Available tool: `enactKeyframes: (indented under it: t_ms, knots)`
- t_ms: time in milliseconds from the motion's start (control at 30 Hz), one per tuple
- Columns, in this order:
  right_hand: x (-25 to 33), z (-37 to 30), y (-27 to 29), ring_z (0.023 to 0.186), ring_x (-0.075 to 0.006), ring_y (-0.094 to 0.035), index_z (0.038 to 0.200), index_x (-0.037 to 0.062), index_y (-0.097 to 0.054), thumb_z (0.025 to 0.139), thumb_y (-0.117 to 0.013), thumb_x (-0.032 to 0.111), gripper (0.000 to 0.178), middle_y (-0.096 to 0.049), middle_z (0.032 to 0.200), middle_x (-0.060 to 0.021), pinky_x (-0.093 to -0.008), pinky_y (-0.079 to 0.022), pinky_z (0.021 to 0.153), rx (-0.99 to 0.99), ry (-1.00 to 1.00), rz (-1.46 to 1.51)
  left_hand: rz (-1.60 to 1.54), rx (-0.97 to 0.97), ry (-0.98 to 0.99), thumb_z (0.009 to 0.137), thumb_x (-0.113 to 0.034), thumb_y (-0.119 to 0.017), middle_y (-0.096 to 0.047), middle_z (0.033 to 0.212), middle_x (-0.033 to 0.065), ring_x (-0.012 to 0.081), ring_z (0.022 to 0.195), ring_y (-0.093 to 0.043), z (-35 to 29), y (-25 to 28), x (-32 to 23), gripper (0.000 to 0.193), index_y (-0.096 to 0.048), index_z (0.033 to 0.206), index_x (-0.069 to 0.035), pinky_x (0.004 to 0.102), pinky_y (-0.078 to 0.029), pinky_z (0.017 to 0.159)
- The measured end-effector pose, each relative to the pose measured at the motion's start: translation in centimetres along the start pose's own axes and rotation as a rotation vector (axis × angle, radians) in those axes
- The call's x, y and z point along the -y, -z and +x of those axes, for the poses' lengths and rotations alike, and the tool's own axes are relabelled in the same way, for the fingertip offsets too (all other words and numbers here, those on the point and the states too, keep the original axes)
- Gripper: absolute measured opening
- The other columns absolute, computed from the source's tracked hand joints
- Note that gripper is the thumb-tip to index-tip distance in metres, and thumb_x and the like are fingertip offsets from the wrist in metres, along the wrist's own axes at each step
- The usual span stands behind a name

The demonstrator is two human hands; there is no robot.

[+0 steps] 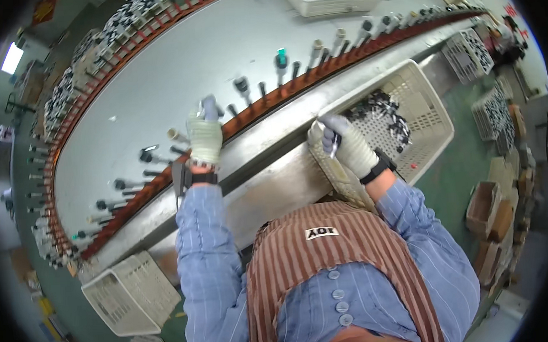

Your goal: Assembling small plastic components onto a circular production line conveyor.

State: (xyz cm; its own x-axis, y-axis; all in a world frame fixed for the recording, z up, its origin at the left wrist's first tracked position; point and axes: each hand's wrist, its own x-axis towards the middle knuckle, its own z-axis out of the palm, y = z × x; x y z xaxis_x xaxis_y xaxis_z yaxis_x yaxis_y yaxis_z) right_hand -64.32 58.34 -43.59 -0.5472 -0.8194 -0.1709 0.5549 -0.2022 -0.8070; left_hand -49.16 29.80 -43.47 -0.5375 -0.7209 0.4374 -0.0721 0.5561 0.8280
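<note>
My left hand [205, 136], in a white glove with grey fingertips, reaches over the red-brown rail [254, 111] with its row of upright pegs. Its fingers are drawn together, slightly blurred, among the pegs; whatever they hold is hidden. Next to it stand a dark-topped peg [241, 85] and a pale-topped peg [175, 135]. My right hand [349, 146], gloved the same way, is closed at the near left edge of a cream plastic basket [429, 99]. A small black-and-white part [334, 145] shows between its fingers. Loose black-and-white parts [383, 111] lie inside this basket.
A metal ledge [272, 133] runs along the rail. Beyond it lies a pale tabletop [156, 84] with a white crate [339, 4] at its far side. Another basket [131, 296] stands at lower left; filled baskets [468, 56] line the right.
</note>
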Motion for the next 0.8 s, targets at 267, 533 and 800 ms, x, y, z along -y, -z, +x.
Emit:
enactKeyframes:
  t_ms: [267,533,800]
  knots:
    - [9.5,11.6,0.5,0.066,-0.0157,-0.061,0.086,0.0028,-0.065,0.100,-0.053,0.042,0.043,-0.067,0.075,-0.0066,-0.0293,-0.050,0.063,-0.351,0.774,-0.323,-0.213,-0.002,0.191,0.098,-0.038,-0.049,-0.063,0.068,0.0102,0.0194,0.061,-0.059,-1.4,6.7,1.3,0.046,-0.061,0.077,0.001,0.0357,-0.048,0.060]
    - [6.0,17.3,-5.0,0.071,-0.0266,-0.064,0.075,0.0051,-0.068,0.095,-0.051,0.035,0.040,-0.065,0.071,-0.0138,-0.0346,-0.051,0.072,-0.206,0.656,-0.930,-0.333,-0.239,0.174,0.100,-0.042,-0.050,-0.062,0.067,0.0104,0.0193,0.066,-0.062,-4.6,12.7,5.5,0.048,-0.059,0.076,-0.002,0.0354,-0.050,0.066]
    - [0.9,20.8,-7.1,0.091,-0.0347,-0.066,0.110,0.0041,-0.066,0.092,-0.062,0.033,0.034,-0.068,0.097,-0.0212,-0.0417,-0.052,0.083,-0.083,1.008,-1.127,-0.052,-0.229,0.245,0.101,-0.035,-0.048,-0.067,0.080,0.0166,0.0234,0.071,-0.062,-5.2,18.4,2.7,0.044,-0.063,0.088,0.005,0.0366,-0.051,0.072]
